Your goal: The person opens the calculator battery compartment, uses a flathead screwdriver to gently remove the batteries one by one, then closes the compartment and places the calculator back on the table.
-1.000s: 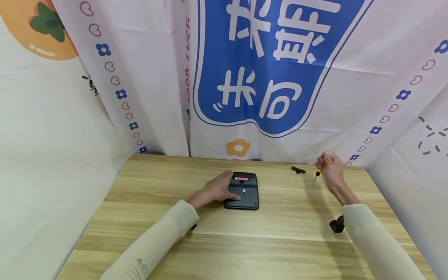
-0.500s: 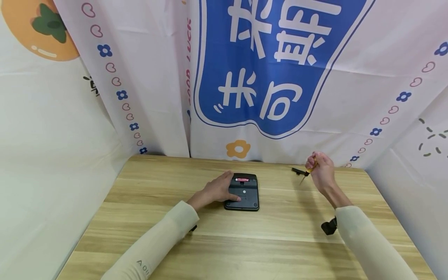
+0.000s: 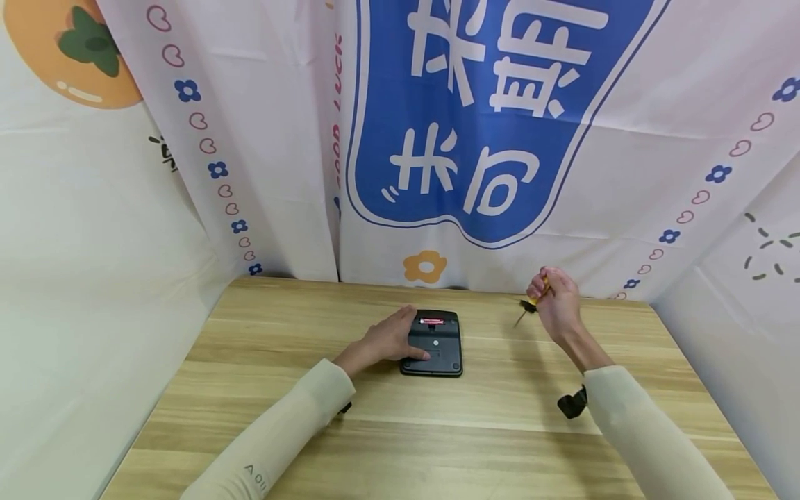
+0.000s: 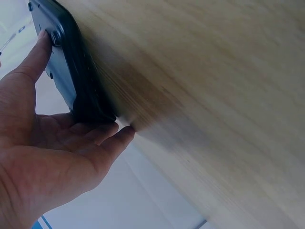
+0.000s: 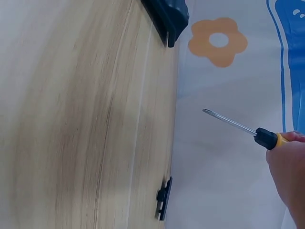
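A black desktop calculator (image 3: 445, 357) lies face down on the wooden table, its battery bay uncovered and a red battery (image 3: 431, 321) showing inside. My left hand (image 3: 382, 338) holds it from the left side, thumb on the back and fingers along the far edge; the left wrist view shows the thumb on the calculator's casing (image 4: 71, 62). In my right fist (image 3: 559, 309) is a screwdriver (image 5: 233, 121) with a yellow and black handle, its metal tip pointing down and left above the table. Behind it lies the small black battery cover (image 5: 163, 199), partly hidden in the head view.
White printed cloth (image 3: 281, 173) hangs behind the table and at both sides. The table's back edge (image 3: 312, 280) runs just beyond the calculator. A black wrist camera (image 3: 571, 404) hangs below the right cuff.
My right hand has moved left with the screwdriver, from right of the battery cover to in front of it. The left hand and calculator have stayed in place.
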Demonstrator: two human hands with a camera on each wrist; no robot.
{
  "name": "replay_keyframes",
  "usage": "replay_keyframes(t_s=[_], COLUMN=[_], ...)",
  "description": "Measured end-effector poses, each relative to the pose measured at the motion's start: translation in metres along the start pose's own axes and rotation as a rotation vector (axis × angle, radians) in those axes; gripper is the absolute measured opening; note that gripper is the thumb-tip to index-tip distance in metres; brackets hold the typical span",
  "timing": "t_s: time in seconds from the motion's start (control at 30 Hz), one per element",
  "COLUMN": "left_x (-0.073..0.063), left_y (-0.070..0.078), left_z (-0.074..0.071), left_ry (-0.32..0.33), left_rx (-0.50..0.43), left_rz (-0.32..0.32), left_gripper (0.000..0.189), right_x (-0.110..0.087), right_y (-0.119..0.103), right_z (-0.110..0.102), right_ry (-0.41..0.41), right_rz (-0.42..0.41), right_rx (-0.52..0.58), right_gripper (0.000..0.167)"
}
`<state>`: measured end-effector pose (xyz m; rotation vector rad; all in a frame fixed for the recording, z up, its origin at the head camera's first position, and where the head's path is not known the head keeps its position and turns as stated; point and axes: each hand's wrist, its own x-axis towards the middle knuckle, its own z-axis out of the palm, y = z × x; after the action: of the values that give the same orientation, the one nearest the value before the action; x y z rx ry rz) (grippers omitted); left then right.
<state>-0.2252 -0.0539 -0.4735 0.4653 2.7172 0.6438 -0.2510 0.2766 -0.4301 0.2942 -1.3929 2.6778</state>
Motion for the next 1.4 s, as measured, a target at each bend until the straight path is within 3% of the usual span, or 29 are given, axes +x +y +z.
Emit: replay_keyframes(t_s=[1.1,1.4], left_x=[-0.001,-0.002], left_y=[0.0,0.002], left_z=[0.0,-0.001], left_ry=[-0.006,-0.011], left_rx=[-0.009,-0.015], left_rz=[-0.008,-0.011], left_gripper=[0.107,0.107], right_x=[0.001,0.002], right_y=[0.032,0.042], right_z=[0.052,0.062], right_ry=[-0.003,-0.018], right_rz=[0.022,0.018], right_rx=[0.055,0.027], right_gripper=[0.033,0.032])
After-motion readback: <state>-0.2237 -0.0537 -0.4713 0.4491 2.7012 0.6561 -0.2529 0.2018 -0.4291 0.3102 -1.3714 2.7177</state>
